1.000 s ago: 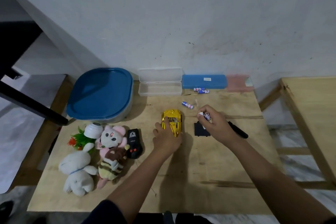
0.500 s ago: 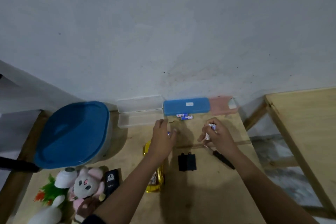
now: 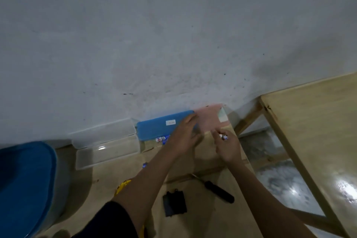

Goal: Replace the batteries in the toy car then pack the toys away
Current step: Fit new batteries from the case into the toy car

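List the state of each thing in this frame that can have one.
clear case: open, lid raised.
blue case: closed, left hand touching its right end.
blue bin: lid on.
battery cover: detached, lying loose.
screwdriver: lying unheld.
right hand: pinching a battery.

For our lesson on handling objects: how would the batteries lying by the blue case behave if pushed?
The batteries look cylindrical, so a push would probably roll them across the flat table. The blue case beside them might stop them. Their printed wrappers look smooth, perhaps slippery.
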Demonstrator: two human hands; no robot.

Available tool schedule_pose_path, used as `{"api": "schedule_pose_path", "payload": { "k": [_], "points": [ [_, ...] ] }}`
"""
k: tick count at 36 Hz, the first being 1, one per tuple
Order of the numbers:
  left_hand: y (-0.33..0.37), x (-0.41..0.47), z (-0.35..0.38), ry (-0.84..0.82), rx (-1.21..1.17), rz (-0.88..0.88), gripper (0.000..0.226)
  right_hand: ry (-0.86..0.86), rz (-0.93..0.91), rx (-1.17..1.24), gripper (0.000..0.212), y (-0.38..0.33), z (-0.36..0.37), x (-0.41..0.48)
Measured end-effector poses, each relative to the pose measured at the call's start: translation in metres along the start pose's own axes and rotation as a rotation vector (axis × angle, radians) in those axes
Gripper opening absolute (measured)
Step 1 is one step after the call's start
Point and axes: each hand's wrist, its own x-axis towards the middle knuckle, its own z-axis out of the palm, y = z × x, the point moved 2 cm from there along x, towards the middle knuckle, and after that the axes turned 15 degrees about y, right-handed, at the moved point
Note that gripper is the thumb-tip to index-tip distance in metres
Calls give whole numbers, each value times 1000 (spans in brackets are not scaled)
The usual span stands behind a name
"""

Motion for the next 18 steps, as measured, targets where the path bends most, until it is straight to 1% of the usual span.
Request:
{"api": "schedule_pose_path", "payload": {
  "k": [2,4,11,18],
  "points": [
    [4,8,7,-48,1,32,66,23,-70,-2,8,-2,2,3],
    [7,16,13,-66,27,64,66,31,-84,8,9,-2,5,5],
    [7,30,21,8,127,84,58,102,-29,133,16,-4,11,12],
    [11,32,19,-1,168,71,61,160,-15,130,9,-3,13,10]
  ]
}}
